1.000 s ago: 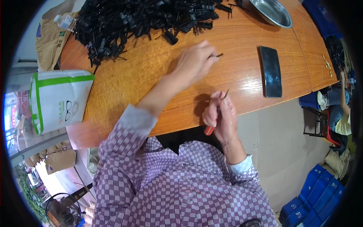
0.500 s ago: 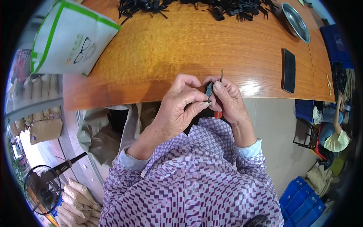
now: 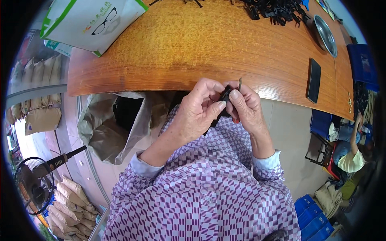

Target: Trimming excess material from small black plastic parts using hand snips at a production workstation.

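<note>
Over my lap at the table's front edge, my left hand point(image 3: 191, 114) and my right hand point(image 3: 251, 110) meet, both closed. A small black piece point(image 3: 226, 93), plastic-looking, sits between them; my left thumb and fingers pinch it from the left and my right fingers steady it. My right hand also grips a slim tool with a narrow metal blade point(image 3: 240, 83) pointing up past the thumb. Its red handle point(image 3: 236, 120) shows below the fingers. Fingers cover most of the piece, so its exact kind cannot be made out.
On the wooden table point(image 3: 181, 52) are a heap of black pieces point(image 3: 277, 14), a metal bowl point(image 3: 325, 36), a phone point(image 3: 314, 80) and a white-green bag point(image 3: 86, 24). Below stands an open sack point(image 3: 100, 138). A fan point(image 3: 35, 184) is at left; another person point(image 3: 350, 162) sits far right.
The view has shifted, so table and bag sit higher in the picture. My left fingers have closed in on the black piece, which is turned; less of the red handle shows.
</note>
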A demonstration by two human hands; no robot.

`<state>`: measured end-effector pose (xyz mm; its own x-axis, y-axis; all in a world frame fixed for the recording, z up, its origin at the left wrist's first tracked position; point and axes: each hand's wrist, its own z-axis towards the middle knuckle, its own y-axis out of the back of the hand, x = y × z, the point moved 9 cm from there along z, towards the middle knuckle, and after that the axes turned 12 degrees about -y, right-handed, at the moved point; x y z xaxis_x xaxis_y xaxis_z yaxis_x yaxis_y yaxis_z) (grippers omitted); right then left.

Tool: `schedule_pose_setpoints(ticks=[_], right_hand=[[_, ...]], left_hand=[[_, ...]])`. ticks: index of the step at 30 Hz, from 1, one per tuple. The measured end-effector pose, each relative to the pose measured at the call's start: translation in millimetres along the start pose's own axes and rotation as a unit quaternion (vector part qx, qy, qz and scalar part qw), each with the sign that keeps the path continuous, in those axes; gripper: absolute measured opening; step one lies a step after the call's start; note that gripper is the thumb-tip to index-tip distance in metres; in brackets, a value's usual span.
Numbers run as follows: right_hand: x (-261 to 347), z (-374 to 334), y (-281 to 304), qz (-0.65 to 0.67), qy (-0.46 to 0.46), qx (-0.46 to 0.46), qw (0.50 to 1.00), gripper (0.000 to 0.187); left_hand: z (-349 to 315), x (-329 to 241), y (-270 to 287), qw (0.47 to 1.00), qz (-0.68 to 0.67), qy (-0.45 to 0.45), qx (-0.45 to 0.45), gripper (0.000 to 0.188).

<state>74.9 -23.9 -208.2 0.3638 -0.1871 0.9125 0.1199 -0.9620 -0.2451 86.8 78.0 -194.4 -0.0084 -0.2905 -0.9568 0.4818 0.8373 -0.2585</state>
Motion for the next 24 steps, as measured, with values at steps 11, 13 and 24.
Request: schedule_pose_setpoints(ticks=[11,13,24], right_hand=[[-7.9,-21.6,-3.6,-0.003,-0.019,-0.054,0.998,0.040],[-11.3,-23.1,-5.9,0.011,-0.030,-0.043,0.999,0.041],[-19.4,-24.3,-3.7,0.129,-0.020,0.008,0.991,0.037]], left_hand=[[3.0,-10.0,-4.5,0.991,0.131,-0.027,-0.018,0.036],[3.2,-7.3,-4.5,0.988,0.144,-0.040,-0.029,0.036],[8.1,-3.9,-13.5,0.959,0.279,-0.053,0.024,0.035]])
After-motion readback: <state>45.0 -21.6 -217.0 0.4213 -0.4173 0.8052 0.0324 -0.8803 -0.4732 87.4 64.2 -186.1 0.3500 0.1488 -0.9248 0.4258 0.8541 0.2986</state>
